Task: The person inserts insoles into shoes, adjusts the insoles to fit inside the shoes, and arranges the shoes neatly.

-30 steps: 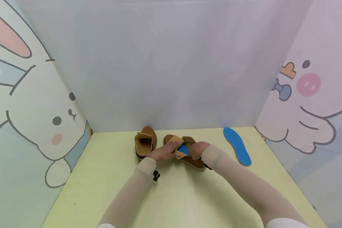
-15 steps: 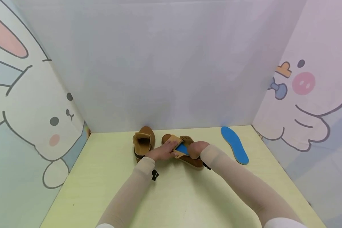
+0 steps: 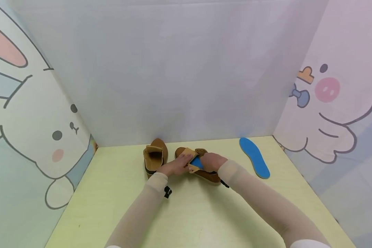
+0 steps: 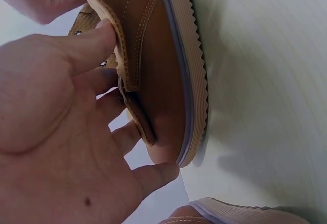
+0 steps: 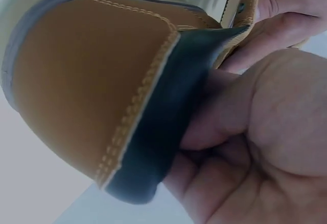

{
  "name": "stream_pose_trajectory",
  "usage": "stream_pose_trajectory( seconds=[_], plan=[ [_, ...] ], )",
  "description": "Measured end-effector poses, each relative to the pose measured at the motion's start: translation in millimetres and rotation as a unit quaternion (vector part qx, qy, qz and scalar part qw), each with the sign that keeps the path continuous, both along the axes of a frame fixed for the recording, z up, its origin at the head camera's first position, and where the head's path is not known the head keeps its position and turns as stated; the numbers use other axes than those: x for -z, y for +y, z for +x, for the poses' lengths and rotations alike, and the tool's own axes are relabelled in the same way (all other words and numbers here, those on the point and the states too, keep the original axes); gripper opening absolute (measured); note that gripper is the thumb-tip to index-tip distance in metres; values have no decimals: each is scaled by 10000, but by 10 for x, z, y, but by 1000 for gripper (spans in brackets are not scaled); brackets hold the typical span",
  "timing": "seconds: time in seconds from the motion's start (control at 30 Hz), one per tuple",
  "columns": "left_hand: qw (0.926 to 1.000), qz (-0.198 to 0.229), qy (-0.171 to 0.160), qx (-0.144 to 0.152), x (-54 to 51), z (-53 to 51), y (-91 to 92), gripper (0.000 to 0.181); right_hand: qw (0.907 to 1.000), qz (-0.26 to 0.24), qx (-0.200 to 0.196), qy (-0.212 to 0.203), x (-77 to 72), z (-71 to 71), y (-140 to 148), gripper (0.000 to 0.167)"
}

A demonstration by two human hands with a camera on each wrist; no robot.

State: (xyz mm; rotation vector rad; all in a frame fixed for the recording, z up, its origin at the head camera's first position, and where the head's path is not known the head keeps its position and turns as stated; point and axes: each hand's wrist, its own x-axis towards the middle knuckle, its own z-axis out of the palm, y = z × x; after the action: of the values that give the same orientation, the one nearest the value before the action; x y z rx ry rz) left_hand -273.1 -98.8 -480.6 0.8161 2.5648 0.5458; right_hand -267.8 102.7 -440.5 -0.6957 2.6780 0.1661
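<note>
A brown shoe (image 3: 207,176) with a tan tongue and thick sole lies at an angle between both hands. My left hand (image 3: 175,166) holds its front part; in the left wrist view the thumb presses the eyelet flap (image 4: 120,43) while the fingers reach the tongue. My right hand (image 3: 213,162) is sunk into the shoe's opening with curled fingers, at the rear of a blue insole (image 3: 196,163) that lies partly inside. In the right wrist view, the dark collar lining (image 5: 168,112) stands beside those fingers, whose tips are hidden.
Left of the hands, a second brown shoe (image 3: 164,147) stands upright, its toe toward the back wall (image 3: 186,75). Another blue insole (image 3: 255,157) lies flat on the pale yellow table (image 3: 189,220), to the right. Cartoon-printed side walls flank the table.
My right hand has shifted slightly forward and left into the shoe, with less blue insole showing. My left hand keeps its hold. The whole view has drifted a little.
</note>
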Motion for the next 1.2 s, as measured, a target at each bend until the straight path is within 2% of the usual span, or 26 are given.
stream_pose_trajectory(
  seconds=[0.27, 0.47, 0.6, 0.7, 0.77, 0.87, 0.93, 0.97, 1.03, 1.13, 1.2],
  plan=[
    [9999, 100, -20, -53, -18, 24, 13, 64, 9996, -22, 74, -267, -35, 24, 20, 17],
    [9999, 156, -19, -39, -44, 7, 11, 64, 9996, -266, -73, 0, -9, -5, 57, 12],
    [9998, 212, 2, -39, -55, -3, -6, 65, 9992, -379, -2, -102, 32, -20, 97, 17],
    [9998, 180, -15, -45, -53, 12, -12, 65, 9965, -840, 29, -3, 39, -22, 152, 18],
    [9998, 188, 17, -77, -46, 37, -30, 65, 9903, -1360, 142, 247, 4, -24, 183, 19],
    [9994, 233, 220, -138, -39, 67, -23, 64, 9718, -2096, 455, 978, -70, -62, 254, 14],
    [9987, 223, 435, -167, -24, 90, -7, 63, 9596, -2427, 732, 1219, -89, -98, 294, 19],
    [9981, 193, 556, -194, -12, 105, 1, 62, 9564, -2496, 795, 1289, -78, -118, 310, 23],
    [9964, 95, 815, -230, 13, 131, 22, 62, 9564, -2529, 912, 1140, -39, -156, 340, 25],
    [9928, 58, 1089, -505, 40, 171, 44, 64, 9600, -2518, 901, 826, 49, -211, 381, 20],
    [9887, 129, 1277, -779, 53, 196, 49, 70, 9591, -2567, 941, 736, 101, -248, 400, 33]
  ],
)
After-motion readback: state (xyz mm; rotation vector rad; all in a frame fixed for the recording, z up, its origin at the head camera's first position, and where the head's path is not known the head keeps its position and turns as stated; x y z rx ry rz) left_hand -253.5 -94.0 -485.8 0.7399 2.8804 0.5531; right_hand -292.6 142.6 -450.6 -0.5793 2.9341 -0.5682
